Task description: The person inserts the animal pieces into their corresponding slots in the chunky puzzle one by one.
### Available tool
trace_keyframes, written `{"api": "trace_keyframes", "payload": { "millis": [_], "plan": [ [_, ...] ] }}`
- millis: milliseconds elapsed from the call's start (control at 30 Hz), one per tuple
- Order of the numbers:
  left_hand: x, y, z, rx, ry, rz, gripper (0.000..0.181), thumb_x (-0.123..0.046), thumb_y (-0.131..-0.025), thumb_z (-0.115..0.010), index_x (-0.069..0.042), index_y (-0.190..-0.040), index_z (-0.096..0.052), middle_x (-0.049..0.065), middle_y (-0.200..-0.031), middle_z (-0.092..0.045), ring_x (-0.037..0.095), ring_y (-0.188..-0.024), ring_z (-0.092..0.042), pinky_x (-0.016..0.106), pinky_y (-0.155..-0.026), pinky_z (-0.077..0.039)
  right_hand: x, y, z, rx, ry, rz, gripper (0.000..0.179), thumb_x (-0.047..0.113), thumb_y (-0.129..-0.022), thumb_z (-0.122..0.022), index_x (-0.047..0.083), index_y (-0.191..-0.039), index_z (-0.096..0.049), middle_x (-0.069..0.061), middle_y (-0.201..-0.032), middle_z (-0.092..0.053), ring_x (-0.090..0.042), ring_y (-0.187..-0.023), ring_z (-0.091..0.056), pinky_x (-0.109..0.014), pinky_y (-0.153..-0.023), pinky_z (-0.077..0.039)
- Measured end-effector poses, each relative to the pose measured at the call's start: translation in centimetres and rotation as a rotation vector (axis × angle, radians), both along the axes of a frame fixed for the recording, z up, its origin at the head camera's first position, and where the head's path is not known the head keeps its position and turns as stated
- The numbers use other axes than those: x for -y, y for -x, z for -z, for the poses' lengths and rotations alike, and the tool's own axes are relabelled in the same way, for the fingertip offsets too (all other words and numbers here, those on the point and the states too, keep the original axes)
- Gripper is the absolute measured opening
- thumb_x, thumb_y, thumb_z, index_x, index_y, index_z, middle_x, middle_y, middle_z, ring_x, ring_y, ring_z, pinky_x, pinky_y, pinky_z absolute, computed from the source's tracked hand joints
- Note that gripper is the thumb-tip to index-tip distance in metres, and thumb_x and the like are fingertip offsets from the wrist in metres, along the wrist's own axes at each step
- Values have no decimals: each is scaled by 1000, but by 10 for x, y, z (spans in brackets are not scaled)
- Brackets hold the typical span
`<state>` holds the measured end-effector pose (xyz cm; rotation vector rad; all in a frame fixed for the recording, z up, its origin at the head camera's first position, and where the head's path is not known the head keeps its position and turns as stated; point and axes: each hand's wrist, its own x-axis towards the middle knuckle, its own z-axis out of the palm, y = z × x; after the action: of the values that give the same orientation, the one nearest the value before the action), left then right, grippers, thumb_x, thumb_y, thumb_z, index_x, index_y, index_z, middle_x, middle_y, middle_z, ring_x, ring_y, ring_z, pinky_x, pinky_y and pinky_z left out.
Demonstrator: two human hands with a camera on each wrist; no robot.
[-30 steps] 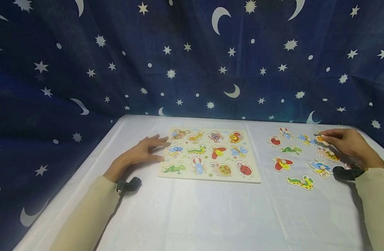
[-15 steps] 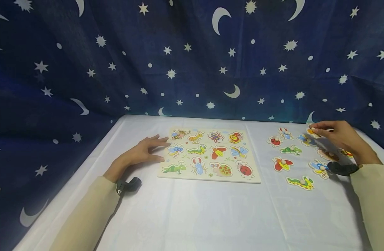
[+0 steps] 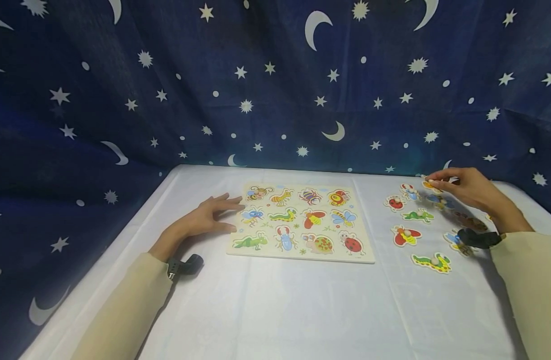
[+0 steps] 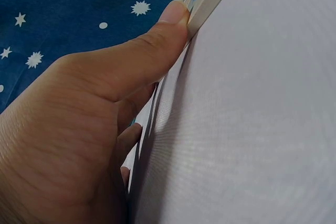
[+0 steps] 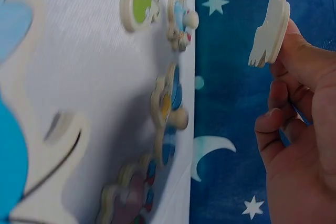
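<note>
My right hand pinches an orange insect puzzle piece above the far right of the table. Its pale unpainted back faces the right wrist view. My left hand lies with relaxed, spread fingers at the left edge of the wooden insect puzzle board. In the left wrist view the thumb touches the board's edge. Below my right hand lies a blue-winged dragonfly piece, its knob upward. A stag beetle piece sits just left of the held one.
More knobbed pieces lie right of the board: a ladybug, a green grasshopper, a red-winged bug and a caterpillar. My right wrist camera partly covers a blue insect piece. A starry blue curtain hangs behind the white table.
My right hand has lifted the orange insect piece from the right end of the group and carried it left over the other pieces. The left hand stays at the board.
</note>
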<state>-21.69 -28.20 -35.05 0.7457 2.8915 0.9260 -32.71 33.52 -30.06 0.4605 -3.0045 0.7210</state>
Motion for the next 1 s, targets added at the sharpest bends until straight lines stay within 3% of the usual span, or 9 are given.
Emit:
{"api": "trace_keyframes", "payload": {
  "millis": [167,1000],
  "plan": [
    [0,-1,-1,4,-4,-2,59,-33,-79,-78,-15,-132,-59,6,-147,-42,35,-142,-18,55,-114,-1,13,0,-3,-41,-7,-42,47,38,-94,-60,1,-123,-61,-24,-117,-56,-34,-94,-52,-34,-68,-46],
    [-1,1,-1,3,0,-11,60,-32,-78,-78,-16,-133,-59,4,-148,-41,34,-142,-18,55,-114,-1,88,12,-5,-74,17,-168,40,39,-92,-63,6,-114,-68,-18,-116,-62,-28,-90,-52,-35,-69,-47]
  ]
}}
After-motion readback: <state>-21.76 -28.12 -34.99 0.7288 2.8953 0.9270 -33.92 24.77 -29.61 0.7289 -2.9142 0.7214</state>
